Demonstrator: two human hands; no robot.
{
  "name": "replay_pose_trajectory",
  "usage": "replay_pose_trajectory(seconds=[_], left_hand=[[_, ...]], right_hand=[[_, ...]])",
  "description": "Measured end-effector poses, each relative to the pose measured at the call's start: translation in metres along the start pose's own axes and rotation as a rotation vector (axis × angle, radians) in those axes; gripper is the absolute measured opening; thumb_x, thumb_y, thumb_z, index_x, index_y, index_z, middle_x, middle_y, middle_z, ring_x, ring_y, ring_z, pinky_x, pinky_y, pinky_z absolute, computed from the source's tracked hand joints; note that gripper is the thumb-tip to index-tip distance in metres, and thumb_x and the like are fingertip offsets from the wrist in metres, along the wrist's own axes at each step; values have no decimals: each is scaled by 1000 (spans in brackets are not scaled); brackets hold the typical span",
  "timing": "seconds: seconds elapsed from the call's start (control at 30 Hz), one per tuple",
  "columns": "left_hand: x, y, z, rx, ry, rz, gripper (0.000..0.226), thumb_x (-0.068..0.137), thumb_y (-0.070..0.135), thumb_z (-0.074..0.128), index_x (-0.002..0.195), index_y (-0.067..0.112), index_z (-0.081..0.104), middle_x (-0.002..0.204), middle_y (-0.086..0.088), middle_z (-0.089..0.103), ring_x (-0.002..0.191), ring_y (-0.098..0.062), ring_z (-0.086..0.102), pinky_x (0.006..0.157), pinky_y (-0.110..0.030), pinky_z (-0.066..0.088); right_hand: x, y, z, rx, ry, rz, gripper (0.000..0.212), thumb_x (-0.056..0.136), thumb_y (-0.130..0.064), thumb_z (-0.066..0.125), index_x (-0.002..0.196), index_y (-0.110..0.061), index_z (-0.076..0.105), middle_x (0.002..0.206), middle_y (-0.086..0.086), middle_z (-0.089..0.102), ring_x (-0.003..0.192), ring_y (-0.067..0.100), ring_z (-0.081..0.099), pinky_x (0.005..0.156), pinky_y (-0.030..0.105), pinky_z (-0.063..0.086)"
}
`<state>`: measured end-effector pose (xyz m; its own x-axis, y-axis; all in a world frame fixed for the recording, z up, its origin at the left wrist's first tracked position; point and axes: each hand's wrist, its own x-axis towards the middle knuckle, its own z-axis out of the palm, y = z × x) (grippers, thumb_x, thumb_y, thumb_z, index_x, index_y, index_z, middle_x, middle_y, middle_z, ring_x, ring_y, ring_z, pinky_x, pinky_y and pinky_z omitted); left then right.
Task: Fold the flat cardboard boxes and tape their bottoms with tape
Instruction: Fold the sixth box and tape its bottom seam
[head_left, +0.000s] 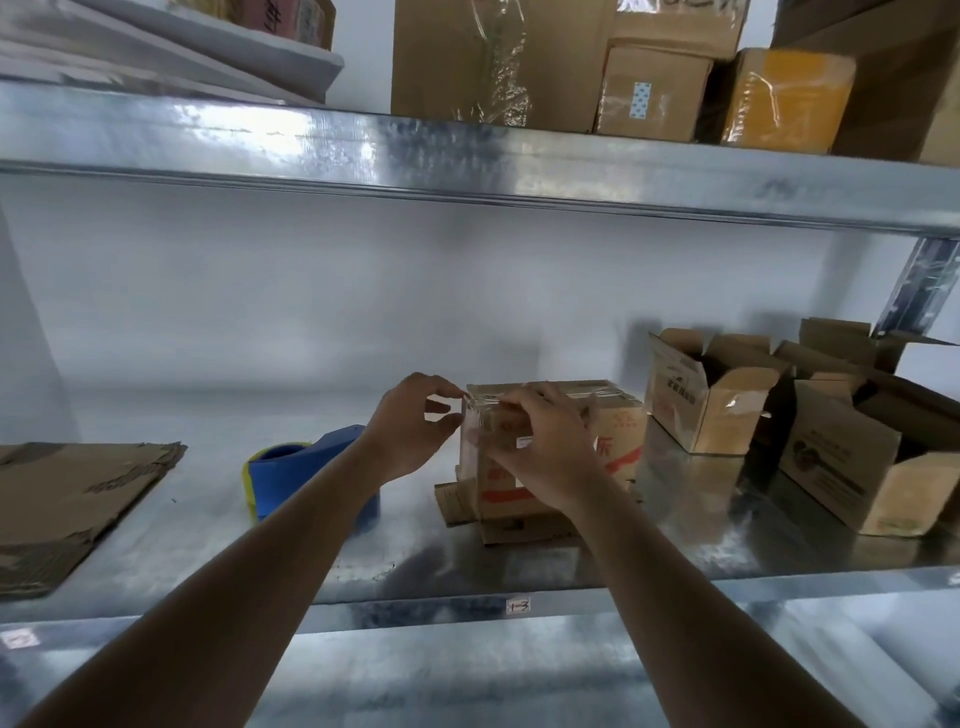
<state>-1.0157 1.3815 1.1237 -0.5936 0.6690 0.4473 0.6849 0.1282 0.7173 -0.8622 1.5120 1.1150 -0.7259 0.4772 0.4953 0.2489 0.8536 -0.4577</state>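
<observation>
A small cardboard box (618, 441) with red print stands bottom-up on the metal shelf (363, 551), its lower flaps splayed on the surface. Clear tape (470, 431) runs across its top and hangs down the left side. My left hand (410, 426) pinches the tape end at the box's top left corner. My right hand (540, 447) lies over the box's front and top edge, fingers pressing the tape down. A blue tape dispenser (311, 478) with a yellow-edged roll lies just left of my left forearm. A stack of flat cardboard boxes (72, 499) rests at the far left.
Several folded boxes (711, 395) with open tops stand at the right of the shelf. The upper shelf (467, 156) carries larger cartons (498, 57). A shelf post (919, 286) rises at the right rear. A label (518, 605) sits on the shelf's front edge.
</observation>
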Motion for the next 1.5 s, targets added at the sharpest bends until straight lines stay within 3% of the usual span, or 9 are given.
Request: replay_pose_trajectory(seconds=[0.13, 0.27, 0.37, 0.67, 0.9, 1.1, 1.27, 1.37, 1.5], left_hand=[[5, -7, 3, -30, 24, -17, 9, 100, 17, 67, 107, 23, 66, 114, 8, 70, 103, -12, 70, 76, -17, 52], [9, -10, 6, -235, 17, -30, 10, 104, 22, 62, 112, 27, 65, 104, -1, 73, 95, -22, 74, 85, -41, 63], [10, -10, 9, -283, 14, -34, 22, 106, 13, 55, 108, 25, 73, 103, -4, 72, 93, -26, 75, 85, -44, 64], [12, -15, 14, -315, 16, -86, 23, 107, 8, 53, 115, 17, 73, 103, -6, 71, 95, -32, 73, 90, -53, 62], [10, -18, 16, -253, -9, -78, 28, 109, 15, 49, 130, 14, 69, 119, -10, 70, 107, -32, 70, 95, -53, 60], [10, -16, 10, -143, -37, 7, 35, 109, 8, 43, 121, 22, 72, 113, -1, 72, 107, -25, 67, 96, -46, 55], [9, -23, 4, 156, -52, 150, 46, 102, -5, 42, 135, 16, 67, 131, 0, 66, 114, -14, 60, 97, -23, 47], [7, -22, 5, 176, -80, 183, 41, 106, 6, 50, 142, 22, 63, 135, 4, 64, 112, -9, 60, 98, -26, 50], [1, -17, 11, 64, -163, 109, 36, 110, 16, 47, 136, 33, 66, 133, 9, 66, 117, -13, 62, 100, -31, 51]], right_hand=[[4, -2, -3, 19, 107, -41, 46, 86, -75, 60, 109, -35, 66, 114, -20, 59, 116, 7, 56, 123, 63, 12], [8, 2, -5, 182, 84, -178, 36, 86, -62, 68, 105, -31, 73, 101, -21, 67, 100, 3, 64, 109, 59, 43], [8, 9, -6, 249, 113, -223, 36, 84, -40, 81, 111, -17, 79, 109, -7, 72, 107, 10, 65, 99, 47, 53], [8, 14, -6, 39, 91, -321, 36, 91, -27, 76, 125, -14, 74, 123, -2, 72, 119, 16, 59, 108, 45, 47], [-2, 13, -6, 0, 100, -324, 39, 90, -41, 77, 122, -19, 70, 121, -7, 70, 115, 12, 62, 127, 44, 18], [-3, 5, -8, 7, 102, -312, 35, 89, -44, 79, 115, -22, 68, 110, -9, 68, 106, 10, 54, 101, 45, 49], [-12, -4, -19, 88, 101, -341, 26, 92, -30, 66, 116, -20, 66, 108, -10, 66, 103, 8, 58, 95, 39, 53], [-16, -3, -20, 159, 73, -341, 28, 92, -20, 64, 119, -24, 65, 110, -16, 64, 101, 3, 60, 83, 30, 57], [-20, 6, -11, 211, 144, -385, 28, 94, -24, 70, 122, -18, 72, 116, -9, 69, 107, 5, 64, 88, 30, 57]])
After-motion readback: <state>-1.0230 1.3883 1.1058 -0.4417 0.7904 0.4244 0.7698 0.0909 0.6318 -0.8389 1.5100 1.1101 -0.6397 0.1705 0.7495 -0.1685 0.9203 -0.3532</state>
